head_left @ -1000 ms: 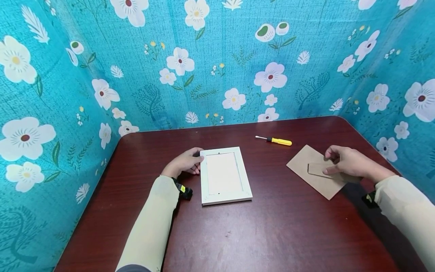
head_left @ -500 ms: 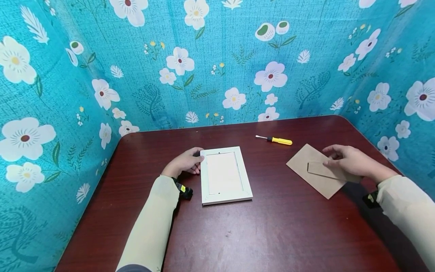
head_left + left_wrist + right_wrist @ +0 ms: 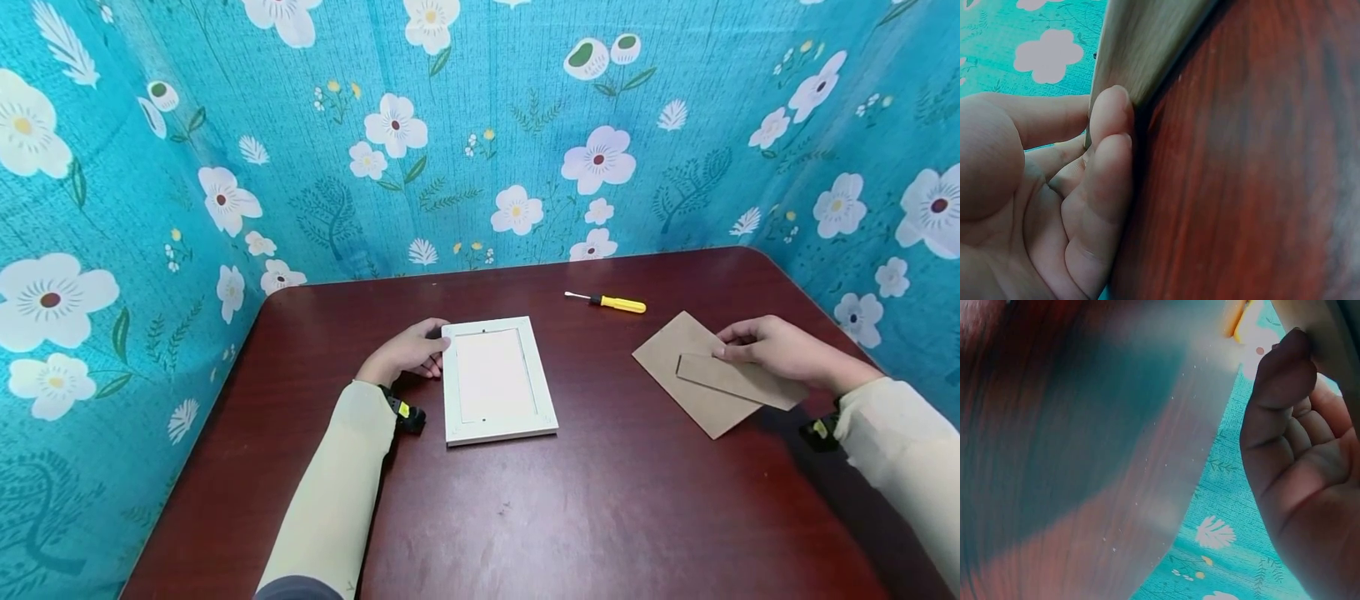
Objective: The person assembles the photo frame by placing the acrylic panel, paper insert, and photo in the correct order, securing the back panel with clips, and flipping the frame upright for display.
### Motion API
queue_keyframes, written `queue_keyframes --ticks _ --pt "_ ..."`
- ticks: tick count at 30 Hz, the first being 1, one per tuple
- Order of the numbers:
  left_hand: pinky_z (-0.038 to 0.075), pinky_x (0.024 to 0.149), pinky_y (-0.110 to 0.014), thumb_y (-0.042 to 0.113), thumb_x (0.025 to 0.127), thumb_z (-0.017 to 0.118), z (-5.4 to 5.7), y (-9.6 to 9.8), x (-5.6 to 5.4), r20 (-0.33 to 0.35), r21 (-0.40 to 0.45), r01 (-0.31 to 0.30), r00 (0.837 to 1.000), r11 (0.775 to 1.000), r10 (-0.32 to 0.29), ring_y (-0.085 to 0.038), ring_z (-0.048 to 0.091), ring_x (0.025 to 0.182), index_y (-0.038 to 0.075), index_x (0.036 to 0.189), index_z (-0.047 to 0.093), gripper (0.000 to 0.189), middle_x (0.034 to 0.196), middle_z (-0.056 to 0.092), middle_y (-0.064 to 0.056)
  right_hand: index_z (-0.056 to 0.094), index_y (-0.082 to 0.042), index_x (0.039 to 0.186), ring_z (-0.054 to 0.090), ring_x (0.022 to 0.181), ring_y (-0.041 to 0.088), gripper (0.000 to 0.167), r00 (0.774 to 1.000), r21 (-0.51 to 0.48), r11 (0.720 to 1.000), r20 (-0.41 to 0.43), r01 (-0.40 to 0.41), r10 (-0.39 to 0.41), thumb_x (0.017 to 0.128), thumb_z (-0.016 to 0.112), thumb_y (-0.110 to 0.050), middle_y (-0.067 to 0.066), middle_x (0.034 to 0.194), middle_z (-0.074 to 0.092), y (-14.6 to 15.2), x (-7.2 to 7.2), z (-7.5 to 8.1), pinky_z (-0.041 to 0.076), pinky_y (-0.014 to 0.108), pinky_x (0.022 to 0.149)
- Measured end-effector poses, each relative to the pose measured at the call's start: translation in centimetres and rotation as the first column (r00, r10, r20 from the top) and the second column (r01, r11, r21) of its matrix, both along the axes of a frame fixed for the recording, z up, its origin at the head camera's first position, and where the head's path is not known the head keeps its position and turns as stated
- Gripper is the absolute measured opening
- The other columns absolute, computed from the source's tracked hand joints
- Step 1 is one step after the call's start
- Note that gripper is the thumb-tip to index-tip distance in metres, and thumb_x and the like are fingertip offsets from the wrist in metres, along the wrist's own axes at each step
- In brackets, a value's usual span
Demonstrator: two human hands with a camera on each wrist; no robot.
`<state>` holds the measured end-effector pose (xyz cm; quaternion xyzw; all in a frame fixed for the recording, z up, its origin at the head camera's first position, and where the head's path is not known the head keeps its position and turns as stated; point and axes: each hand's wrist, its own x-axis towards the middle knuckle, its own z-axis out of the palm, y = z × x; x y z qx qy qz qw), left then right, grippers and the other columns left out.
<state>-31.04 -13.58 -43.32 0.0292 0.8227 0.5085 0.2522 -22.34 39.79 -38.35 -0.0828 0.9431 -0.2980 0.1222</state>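
Observation:
A white picture frame (image 3: 541, 375) lies on the table, a pale panel (image 3: 491, 379) inside its border. At its upper left edge my left hand (image 3: 405, 350) grips it, thumb on the border. In the left wrist view, bent fingers (image 3: 1107, 156) press the frame's side (image 3: 1147, 50). To the right, my right hand (image 3: 783, 350) pinches a brown backing board (image 3: 675, 337) by its stand strip (image 3: 738, 382). The board is tilted, and the strip angles away from it. Part of the board (image 3: 1329, 337) shows at the upper right of the right wrist view, above the curled fingers (image 3: 1272, 425).
A yellow-handled screwdriver (image 3: 621, 305) lies behind, between frame and board. The dark red table (image 3: 585, 500) has rounded back corners. A blue flowered cloth (image 3: 465, 150) hangs behind and along both sides.
The right hand has drawn slightly back to the right. Its thumb now sits on the stand strip, whose outer end shows more past the board. The frame and left hand stay in place.

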Motion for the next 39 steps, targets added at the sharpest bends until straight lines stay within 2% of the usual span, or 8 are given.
queue_keyframes --ticks 11,18,22,26,30,33,39 --pt "0.054 0.058 -0.032 0.024 0.103 0.053 -0.1 0.1 -0.2 0.011 -0.003 -0.003 1.000 1.000 0.003 -0.021 0.061 0.058 0.018 0.143 0.039 0.043 0.078 0.058 -0.014 0.060 0.003 0.120 0.064 0.074 0.025 0.037 0.996 -0.196 0.980 0.088 0.026 -0.009 0.098 0.061 -0.025 0.012 0.096 0.067 0.3 0.3 -1.0 0.053 0.034 0.063" --pt "0.054 0.058 -0.032 0.024 0.102 0.053 -0.1 0.2 -0.1 0.012 -0.007 -0.009 1.000 1.000 0.009 -0.021 0.060 0.058 0.018 0.142 0.040 0.042 0.078 0.058 -0.013 0.052 0.007 0.129 0.063 0.078 0.019 0.046 0.992 -0.227 0.973 0.120 0.051 -0.024 0.099 0.058 -0.027 0.013 0.103 0.066 0.6 0.5 -1.4 0.053 0.032 0.065" --pt "0.054 0.058 -0.032 0.024 0.102 0.053 -0.1 0.2 -0.1 0.011 -0.005 -0.011 1.000 1.000 0.011 -0.020 0.060 0.058 0.018 0.142 0.040 0.042 0.078 0.058 -0.013 0.049 0.008 0.132 0.064 0.079 0.022 0.046 0.985 -0.286 0.953 0.166 0.098 -0.052 0.100 0.057 -0.024 0.015 0.103 0.065 0.7 0.6 -1.7 0.054 0.035 0.065" --pt "0.054 0.058 -0.031 0.023 0.102 0.053 0.0 0.2 -0.1 0.011 -0.002 -0.012 1.000 1.000 0.012 -0.020 0.059 0.058 0.017 0.141 0.040 0.041 0.078 0.057 -0.013 0.048 0.010 0.132 0.064 0.078 0.021 0.044 0.985 -0.311 0.944 0.160 0.113 -0.065 0.101 0.055 -0.021 0.015 0.103 0.065 0.5 0.7 -1.9 0.054 0.035 0.065" --pt "0.054 0.057 -0.031 0.023 0.102 0.053 0.1 0.2 0.0 0.013 0.000 -0.012 1.000 1.000 0.012 -0.019 0.059 0.058 0.017 0.141 0.041 0.041 0.078 0.057 -0.012 0.049 0.008 0.132 0.065 0.076 0.024 0.046 0.985 -0.327 0.937 0.153 0.128 -0.081 0.101 0.055 -0.025 0.015 0.102 0.066 0.1 0.9 -2.0 0.055 0.037 0.064" --pt "0.053 0.058 -0.031 0.023 0.102 0.053 0.1 0.2 0.0 0.016 0.002 -0.013 1.000 1.000 0.013 -0.019 0.059 0.058 0.017 0.141 0.041 0.041 0.078 0.057 -0.012 0.048 0.006 0.133 0.066 0.078 0.027 0.048 0.982 -0.370 0.918 0.166 0.144 -0.087 0.101 0.056 -0.028 0.015 0.102 0.066 -0.1 1.0 -2.0 0.056 0.039 0.065" --pt "0.054 0.058 -0.031 0.023 0.102 0.053 0.2 0.2 0.1 0.008 -0.002 -0.006 1.000 1.000 0.006 -0.020 0.060 0.058 0.017 0.142 0.040 0.042 0.078 0.058 -0.013 0.042 0.010 0.134 0.068 0.082 0.027 0.050 0.971 -0.492 0.850 0.220 0.192 -0.092 0.101 0.056 -0.025 0.008 0.100 0.068 -0.8 1.3 -2.4 0.057 0.043 0.069"
